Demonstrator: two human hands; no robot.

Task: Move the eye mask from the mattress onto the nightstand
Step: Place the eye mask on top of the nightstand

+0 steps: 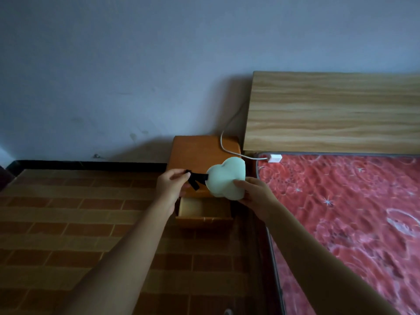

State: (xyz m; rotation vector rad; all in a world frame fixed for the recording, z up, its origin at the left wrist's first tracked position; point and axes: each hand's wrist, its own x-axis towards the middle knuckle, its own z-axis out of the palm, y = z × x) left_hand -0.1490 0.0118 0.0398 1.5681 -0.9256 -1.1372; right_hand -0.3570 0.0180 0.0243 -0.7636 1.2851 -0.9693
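A person holds a pale green eye mask in the air with both bare hands, above an orange-brown nightstand that stands against a grey-blue wall. The right hand grasps the padded body of the mask from its near right edge, fingers pressed against the cloth. The left hand pinches the mask's black strap between thumb and fingertips, drawing it out level to the left, with a loose loop of the strap hanging below. The mask touches neither the nightstand nor the bed; it hangs over the front part of the nightstand's top, just left of the mattress edge. Below the hands, the nightstand's drawer stands pulled out, its pale inside showing. A white cable runs down the wall, across the back right corner of the nightstand, to a small white plug block lying at the head corner of the red patterned mattress. A wood-grain headboard rises behind the mattress. The floor to the left shows a brick-like pattern in brown and tan. The room is dim.
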